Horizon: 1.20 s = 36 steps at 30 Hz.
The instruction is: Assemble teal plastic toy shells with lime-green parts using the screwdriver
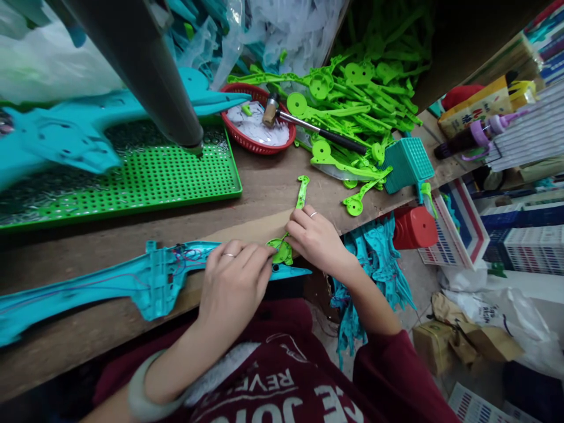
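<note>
Near the bench's front edge, both hands meet at a small bright-green plastic part (pixel 284 254) with a rounded end. My left hand (pixel 238 282) has its fingers curled together at the part's left side, above a blue plastic shell half (pixel 110 279) with thin wires inside. My right hand (pixel 321 244) pinches at the part's right side, its fingertips partly hidden. Just beyond the right fingers, a slim green arm-like length (pixel 302 191) lies on the bench; whether it joins the held part is hidden.
A green perforated tray (pixel 176 183) of small metal pieces lies at left, beneath a dark vertical tool (pixel 150 70). Behind are a red basket (pixel 258 147), a hammer (pixel 326 132) and piled green parts (pixel 352 106). A teal basket (pixel 408 164) stands at right; blue shells (pixel 374 264) hang below.
</note>
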Available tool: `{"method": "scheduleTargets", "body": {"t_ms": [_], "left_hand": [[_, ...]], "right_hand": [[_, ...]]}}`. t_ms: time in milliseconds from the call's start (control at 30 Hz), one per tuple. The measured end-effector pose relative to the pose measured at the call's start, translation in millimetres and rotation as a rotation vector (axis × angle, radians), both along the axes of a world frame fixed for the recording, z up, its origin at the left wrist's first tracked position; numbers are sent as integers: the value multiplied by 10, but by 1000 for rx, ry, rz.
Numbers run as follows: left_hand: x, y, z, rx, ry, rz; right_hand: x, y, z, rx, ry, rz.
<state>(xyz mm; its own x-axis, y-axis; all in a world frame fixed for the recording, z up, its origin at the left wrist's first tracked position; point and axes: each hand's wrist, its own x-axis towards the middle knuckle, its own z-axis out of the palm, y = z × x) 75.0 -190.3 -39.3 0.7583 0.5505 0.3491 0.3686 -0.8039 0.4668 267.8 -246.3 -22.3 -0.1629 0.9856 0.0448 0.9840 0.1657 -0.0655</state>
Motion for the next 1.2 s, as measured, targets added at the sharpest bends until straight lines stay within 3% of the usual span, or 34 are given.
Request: {"method": "scheduleTargets", "body": {"t_ms": [133, 233, 467, 667, 800, 1033, 1200], "left_hand": [[22, 85, -9, -13, 70, -19], [77, 147, 14, 15, 158, -53], [155, 283, 143, -46, 326, -123], [-134, 460, 72, -170, 158, -244], [-271, 532, -4, -124, 154, -304], [-198, 559, -13, -8, 139, -371], [-189, 576, 13, 217, 116, -429]], "right_hand": [[0, -64, -64, 79, 28, 168], [18, -116, -97, 92, 96, 207], [-35, -114, -22, -29, 179, 106], [-147, -40, 87, -116, 146, 34], [-225, -9, 106, -136, 130, -9], [-342, 29, 82, -147, 76, -88], [-313, -13, 101, -151, 91, -87]]}}
